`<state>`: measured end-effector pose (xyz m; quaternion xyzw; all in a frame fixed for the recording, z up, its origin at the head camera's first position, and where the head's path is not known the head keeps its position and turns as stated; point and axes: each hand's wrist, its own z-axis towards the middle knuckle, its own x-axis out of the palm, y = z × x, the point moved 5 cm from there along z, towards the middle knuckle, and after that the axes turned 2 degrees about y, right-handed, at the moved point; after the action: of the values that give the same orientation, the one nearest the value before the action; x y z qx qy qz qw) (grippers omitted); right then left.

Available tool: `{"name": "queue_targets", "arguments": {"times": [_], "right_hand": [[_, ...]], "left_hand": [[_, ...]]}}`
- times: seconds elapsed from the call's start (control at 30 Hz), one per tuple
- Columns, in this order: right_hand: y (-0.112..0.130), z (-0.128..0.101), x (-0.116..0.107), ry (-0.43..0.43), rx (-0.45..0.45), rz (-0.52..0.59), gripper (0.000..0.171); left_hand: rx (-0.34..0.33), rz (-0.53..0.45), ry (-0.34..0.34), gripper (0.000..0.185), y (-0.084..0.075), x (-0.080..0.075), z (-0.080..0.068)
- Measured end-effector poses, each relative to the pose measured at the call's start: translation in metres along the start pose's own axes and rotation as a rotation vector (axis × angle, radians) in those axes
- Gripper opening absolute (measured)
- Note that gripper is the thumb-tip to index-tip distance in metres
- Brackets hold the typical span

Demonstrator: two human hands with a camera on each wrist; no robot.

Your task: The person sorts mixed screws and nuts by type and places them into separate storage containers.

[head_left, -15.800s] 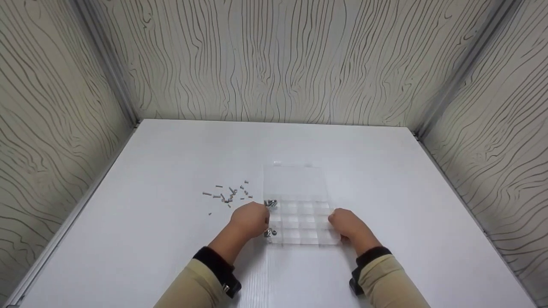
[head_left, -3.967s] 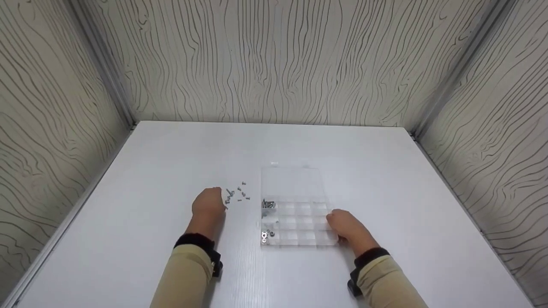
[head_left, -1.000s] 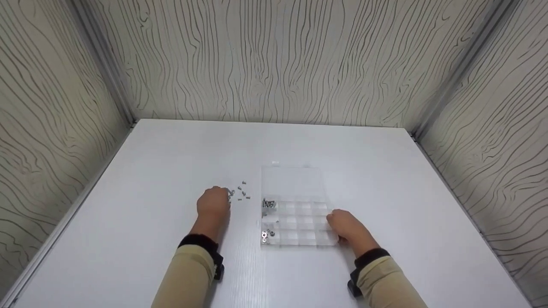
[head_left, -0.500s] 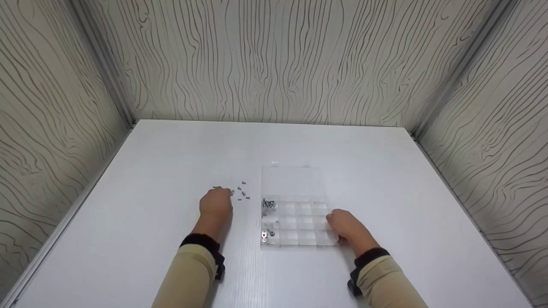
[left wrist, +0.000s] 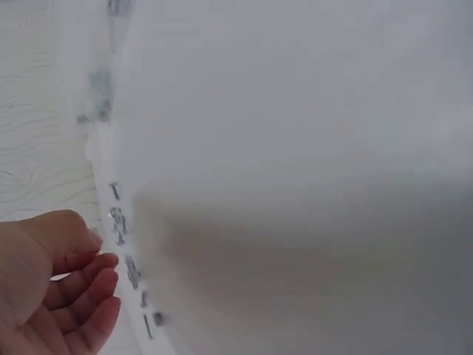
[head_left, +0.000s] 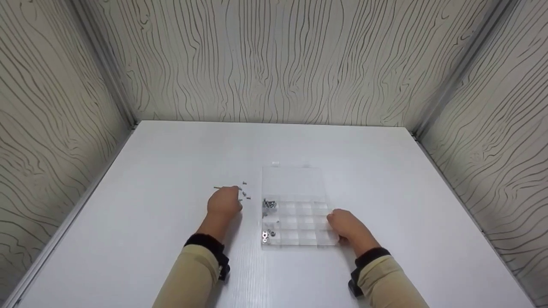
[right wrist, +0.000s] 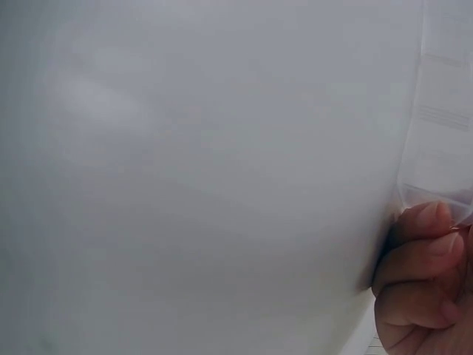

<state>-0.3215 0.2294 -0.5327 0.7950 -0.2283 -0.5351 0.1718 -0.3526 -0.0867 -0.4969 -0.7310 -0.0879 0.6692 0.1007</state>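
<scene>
the clear compartment box (head_left: 299, 226) sits flat on the white table (head_left: 385, 179), lid laid open behind it, washers (head_left: 268, 234) in its near-left cell and screws (head_left: 269, 204) in its far-left cell. right hand (head_left: 346, 226) grips its right edge with curled fingers (right wrist: 414, 259). further out, the left hand (head_left: 224, 202), fingers curled, sits at the loose screws (head_left: 245, 194) left of the box, though i cannot tell whether it pinches one.

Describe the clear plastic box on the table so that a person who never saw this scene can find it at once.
On the white table, look near its front middle, just ahead of the two sleeves. The clear box lies flat and open, its lid folded away; the right hand holds its right edge. Unlike the loose screws beside the left hand, it is a grid of small compartments.
</scene>
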Motion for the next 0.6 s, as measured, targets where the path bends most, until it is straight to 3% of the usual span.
{"name": "queue_targets", "arguments": {"times": [0.17,0.27,0.6], "right_hand": [[0.001,-0.001,-0.001,-0.002,-0.009,-0.011,0.026],[0.002,-0.003,-0.001,-0.003,-0.009,-0.009,0.026],[-0.002,0.000,0.001,0.003,0.018,-0.012,0.026]], "left_hand": [[0.105,-0.022,-0.046,0.013,-0.026,-0.002,-0.002],[0.146,-0.038,-0.052,0.011,-0.040,-0.002,-0.004],[0.164,-0.049,-0.024,0.013,-0.059,0.006,-0.001]]}}
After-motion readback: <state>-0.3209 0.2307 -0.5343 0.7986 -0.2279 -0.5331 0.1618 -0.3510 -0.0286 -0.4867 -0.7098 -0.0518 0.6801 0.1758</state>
